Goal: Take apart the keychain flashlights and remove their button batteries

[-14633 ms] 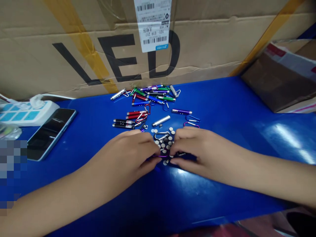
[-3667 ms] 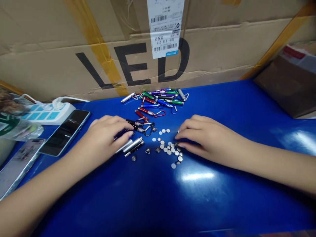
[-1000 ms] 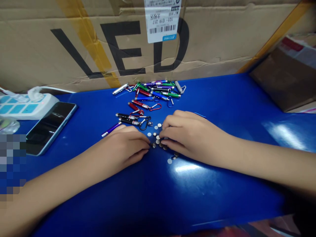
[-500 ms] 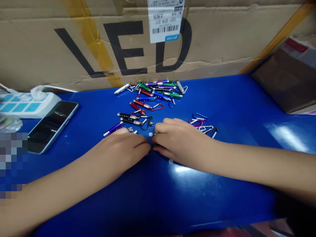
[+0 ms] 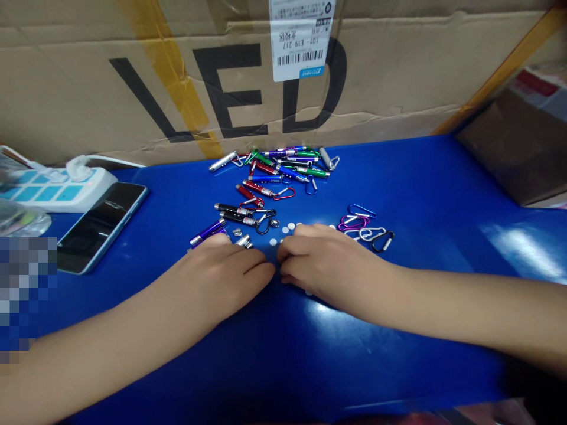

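Note:
My left hand point(image 5: 233, 268) is closed low over the blue table, its fingertips curled under. Just right of it, almost touching, my right hand point(image 5: 316, 254) is closed too. Whatever either one grips is hidden beneath the fingers. Small silvery discs point(image 5: 291, 226), like button cells, lie around the right hand. Beyond the left knuckles are small silver metal caps point(image 5: 243, 240) and a purple penlight point(image 5: 207, 233). Two black penlights point(image 5: 237, 218) with a black carabiner point(image 5: 264, 222) rest a little farther back. Loose carabiners point(image 5: 365, 230) in several colours lie beyond the right wrist.
A pile of coloured penlights point(image 5: 290, 168) with clips lies at the back, before a large cardboard box point(image 5: 381, 71). At left are a phone point(image 5: 100, 227), a power strip point(image 5: 62, 189) and clear plastic point(image 5: 26, 219). Another carton point(image 5: 514, 141) stands at right.
The view has shifted slightly. My right hand has dropped a little nearer me, showing more discs behind it. My left hand stays beside it, still closed.

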`<state>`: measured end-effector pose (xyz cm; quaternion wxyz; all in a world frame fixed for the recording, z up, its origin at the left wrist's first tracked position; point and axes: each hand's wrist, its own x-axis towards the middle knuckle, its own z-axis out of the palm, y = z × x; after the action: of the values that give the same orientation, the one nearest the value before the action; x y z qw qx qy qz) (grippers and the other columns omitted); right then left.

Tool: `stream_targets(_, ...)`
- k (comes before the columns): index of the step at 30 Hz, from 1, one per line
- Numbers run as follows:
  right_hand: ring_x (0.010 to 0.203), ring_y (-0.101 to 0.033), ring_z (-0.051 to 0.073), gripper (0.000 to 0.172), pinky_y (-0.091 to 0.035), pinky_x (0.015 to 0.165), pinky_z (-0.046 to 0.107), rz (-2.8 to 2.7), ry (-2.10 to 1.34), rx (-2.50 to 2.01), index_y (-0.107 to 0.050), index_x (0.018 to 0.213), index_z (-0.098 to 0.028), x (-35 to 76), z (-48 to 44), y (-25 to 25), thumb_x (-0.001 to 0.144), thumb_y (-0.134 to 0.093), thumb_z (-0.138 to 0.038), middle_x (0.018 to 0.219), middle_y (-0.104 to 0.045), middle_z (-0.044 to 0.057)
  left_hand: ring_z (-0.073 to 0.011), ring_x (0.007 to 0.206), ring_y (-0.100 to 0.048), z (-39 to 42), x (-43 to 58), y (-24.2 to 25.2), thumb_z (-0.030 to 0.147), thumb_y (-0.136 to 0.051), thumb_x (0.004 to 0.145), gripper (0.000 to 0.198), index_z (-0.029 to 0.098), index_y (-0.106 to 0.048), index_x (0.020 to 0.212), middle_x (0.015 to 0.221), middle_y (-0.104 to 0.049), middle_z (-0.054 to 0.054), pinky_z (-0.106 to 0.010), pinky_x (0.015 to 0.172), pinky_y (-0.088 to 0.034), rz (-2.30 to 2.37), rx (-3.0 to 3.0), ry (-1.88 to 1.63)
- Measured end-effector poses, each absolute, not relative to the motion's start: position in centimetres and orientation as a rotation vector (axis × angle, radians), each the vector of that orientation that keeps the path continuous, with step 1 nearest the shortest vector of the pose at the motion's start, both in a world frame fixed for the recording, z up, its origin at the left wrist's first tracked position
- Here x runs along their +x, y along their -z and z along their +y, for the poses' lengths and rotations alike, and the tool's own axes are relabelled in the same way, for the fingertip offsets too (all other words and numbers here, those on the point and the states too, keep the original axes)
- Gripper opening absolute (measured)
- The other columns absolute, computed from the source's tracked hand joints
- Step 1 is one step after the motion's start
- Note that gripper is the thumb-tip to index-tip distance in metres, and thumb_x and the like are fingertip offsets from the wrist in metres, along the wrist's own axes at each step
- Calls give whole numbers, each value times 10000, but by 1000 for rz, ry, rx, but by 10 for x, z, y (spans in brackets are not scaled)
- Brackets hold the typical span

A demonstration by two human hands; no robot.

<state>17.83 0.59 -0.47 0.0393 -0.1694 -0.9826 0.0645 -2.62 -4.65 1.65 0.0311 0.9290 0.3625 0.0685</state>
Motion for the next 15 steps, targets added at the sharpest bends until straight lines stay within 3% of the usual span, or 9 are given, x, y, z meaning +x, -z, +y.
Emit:
stream_targets(7,802,-548,174,218,-397,695,316,-3028,-208,-464,-636,797,-180,179,6,9,867,-482,-44,851,-641,43,-194,752,-642,-52,-24,-13,52,-297,953,400,177,-674,905,805,-710,-44,-335,598,-403,1127,3229,-92)
stream_targets(10,788,-549,171,191,-410,697,306,-2997,-297,-469,-630,797,-158,181,7,11,872,-496,-45,845,-631,45,-215,841,-650,-55,-22,-7,49,-326,950,357,161,-662,906,830,-715,-56,-351,641,-420,1154,3252,-109)
stream_targets(15,793,-552,165,164,-418,722,284,-2885,-410,-478,-635,799,-158,183,13,4,866,-519,-63,827,-641,48,-191,815,-640,-57,-24,-2,65,-269,957,394,182,-643,915,837,-706,-48,-345,723,-461,1185,3209,-141)
